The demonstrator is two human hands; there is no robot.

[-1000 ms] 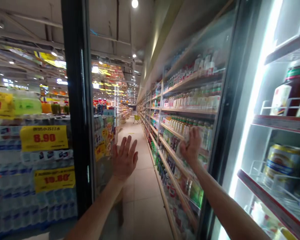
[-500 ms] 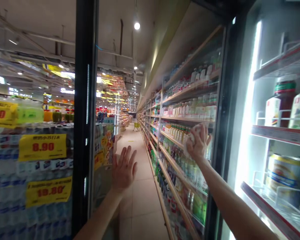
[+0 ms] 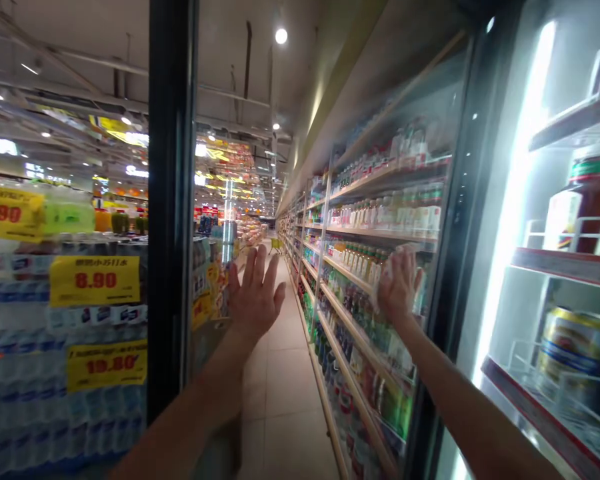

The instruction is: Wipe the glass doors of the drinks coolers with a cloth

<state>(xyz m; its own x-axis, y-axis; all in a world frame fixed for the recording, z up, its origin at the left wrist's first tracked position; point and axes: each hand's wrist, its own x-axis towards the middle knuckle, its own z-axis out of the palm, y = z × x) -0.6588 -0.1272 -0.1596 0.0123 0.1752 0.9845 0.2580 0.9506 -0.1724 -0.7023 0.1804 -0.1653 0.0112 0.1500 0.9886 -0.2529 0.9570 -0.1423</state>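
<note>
In front of me stands a glass door point(image 3: 290, 93) with a black frame point(image 3: 173, 200); a reflected or see-through aisle shows in its pane. My right hand point(image 3: 400, 290) presses a whitish crumpled cloth or tissue point(image 3: 381, 288) against the right part of the pane. Its fingers bend over the cloth, which they partly hide. My left hand point(image 3: 255, 297) is raised palm forward at the middle of the pane, fingers spread, holding nothing. Whether its palm touches the glass I cannot tell.
At right, a lit cooler has wire-fronted shelves point(image 3: 565, 263) with a dark bottle point(image 3: 593, 193) and a gold-topped can point(image 3: 573, 347). Stacked packs of water bottles point(image 3: 25, 373) with yellow price signs point(image 3: 95, 280) stand at left. Rows of bottles point(image 3: 365, 260) show in the pane.
My left hand has risen, its forearm showing more. The right hand stays on nearly the same spot with the cloth, its fingers more upright. The view has shifted slightly.
</note>
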